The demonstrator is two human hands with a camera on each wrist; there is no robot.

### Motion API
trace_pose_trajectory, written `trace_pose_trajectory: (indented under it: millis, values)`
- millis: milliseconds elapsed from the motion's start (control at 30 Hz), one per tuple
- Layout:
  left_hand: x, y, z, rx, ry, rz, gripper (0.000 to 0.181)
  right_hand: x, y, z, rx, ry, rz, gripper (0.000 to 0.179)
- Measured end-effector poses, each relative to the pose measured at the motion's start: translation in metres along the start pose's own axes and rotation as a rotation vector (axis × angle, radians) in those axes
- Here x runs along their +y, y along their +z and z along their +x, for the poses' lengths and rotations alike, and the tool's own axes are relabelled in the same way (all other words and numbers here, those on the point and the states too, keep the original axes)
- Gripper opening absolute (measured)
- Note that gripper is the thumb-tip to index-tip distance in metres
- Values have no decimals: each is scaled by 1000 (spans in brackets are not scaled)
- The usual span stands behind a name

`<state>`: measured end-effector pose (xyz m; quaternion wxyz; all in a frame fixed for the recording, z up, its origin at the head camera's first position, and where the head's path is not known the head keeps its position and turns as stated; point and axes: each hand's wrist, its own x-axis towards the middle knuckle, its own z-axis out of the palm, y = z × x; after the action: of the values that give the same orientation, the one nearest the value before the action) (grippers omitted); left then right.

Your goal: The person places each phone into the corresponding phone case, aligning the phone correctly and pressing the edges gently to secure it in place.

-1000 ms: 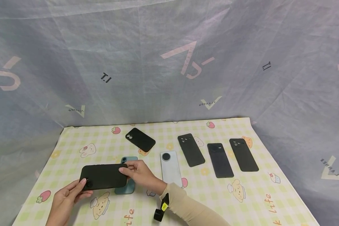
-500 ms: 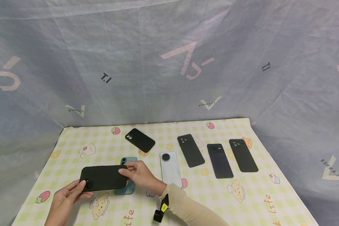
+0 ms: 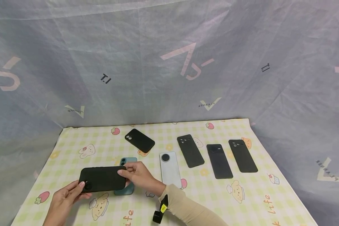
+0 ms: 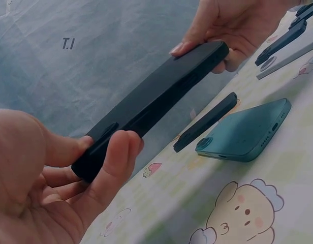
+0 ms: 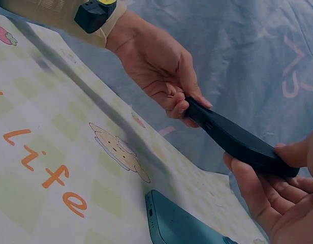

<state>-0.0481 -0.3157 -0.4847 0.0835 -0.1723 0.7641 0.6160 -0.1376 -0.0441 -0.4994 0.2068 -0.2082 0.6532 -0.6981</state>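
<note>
Both hands hold a phone in a black case lengthwise above the table, its camera end at the left. My left hand grips that end, thumb on the back beside the dark lenses and fingers underneath. At the opposite end, my right hand pinches the short edge between thumb and fingers. In the left wrist view a seam runs along the long side of the case. A teal phone lies back up on the table below, partly covered by the held phone and the right hand in the head view.
A black phone case lies behind the teal phone. To the right are a white phone, a second black case, a dark phone and a third black case. A patterned cloth covers the table; a grey curtain hangs behind.
The hands and the cased phone stay almost in place, with only a slight downward shift in view. Both grips are kept, and the things on the table have not moved.
</note>
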Motion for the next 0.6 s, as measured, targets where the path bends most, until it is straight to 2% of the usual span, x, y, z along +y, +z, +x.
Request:
trace_pose_trajectory:
  millis: [333,600]
  values:
    - [-3,-1,-1,10,21,-8,70,0,0,0,-11,11,0,18]
    - [0,-2,-2,8,10,6,70,-2,2,-1,-3,27,12,19]
